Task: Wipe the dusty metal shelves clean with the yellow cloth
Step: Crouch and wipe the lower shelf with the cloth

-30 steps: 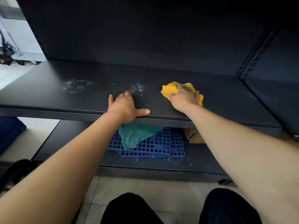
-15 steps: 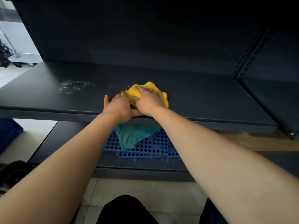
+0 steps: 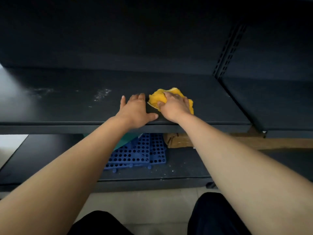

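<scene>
While the left hand (image 3: 135,110) stays planted flat on the shelf (image 3: 67,109) with fingers spread, gripping nothing, the right hand (image 3: 174,106) has slid the cloth (image 3: 156,100) back to the right after sweeping in against the left hand half a second ago. So it's a back-and-forth scrub, and the near middle strip looks clean now. The right hand is clamped down on the bunched cloth, fingers curled over it, pressing it onto the shelf just right of the left hand. Two pale dust patches (image 3: 101,94) are left further left, so I'd guess those come next. The shelf is matte dark metal, smooth and flat; the cloth is fluffy, crumpled yellow. Below sit blue perforated plastic tiles (image 3: 144,153).
</scene>
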### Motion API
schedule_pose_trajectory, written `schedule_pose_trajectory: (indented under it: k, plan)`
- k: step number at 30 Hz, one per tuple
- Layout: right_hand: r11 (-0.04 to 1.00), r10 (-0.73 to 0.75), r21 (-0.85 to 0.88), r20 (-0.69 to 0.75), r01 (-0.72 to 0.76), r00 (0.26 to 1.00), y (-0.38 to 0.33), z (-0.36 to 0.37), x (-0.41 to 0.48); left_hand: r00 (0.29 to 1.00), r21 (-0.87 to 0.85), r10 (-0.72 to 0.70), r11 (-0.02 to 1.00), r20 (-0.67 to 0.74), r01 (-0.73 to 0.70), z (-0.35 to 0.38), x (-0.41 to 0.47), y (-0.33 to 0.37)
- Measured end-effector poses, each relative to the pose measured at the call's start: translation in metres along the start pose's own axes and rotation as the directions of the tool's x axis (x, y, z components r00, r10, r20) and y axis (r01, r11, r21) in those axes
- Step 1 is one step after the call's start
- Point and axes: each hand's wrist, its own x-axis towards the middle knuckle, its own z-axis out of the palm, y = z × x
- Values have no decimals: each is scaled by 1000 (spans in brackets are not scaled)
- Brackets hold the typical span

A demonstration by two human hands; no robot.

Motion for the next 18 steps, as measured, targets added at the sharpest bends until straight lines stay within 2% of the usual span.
schedule_pose_trajectory:
  k: [5, 10, 15, 18]
  plan:
    - [991, 130, -9, -40, -130, 991, 76, -22, 11, 991, 56, 32, 998, 127, -40, 15, 21, 50]
    - [963, 267, -20, -63, -268, 962, 133, -40, 27, 982, 30, 21, 999, 187, -27, 19, 31, 68]
    - [939, 336, -40, -83, -340, 938, 123, -39, 42, 987, -20, 3, 1000, 160, 0, 17, 31, 63]
    - [953, 294, -55, -62, -297, 954, 98, -32, 45, 997, -45, 1, 999, 79, 3, 18, 25, 49]
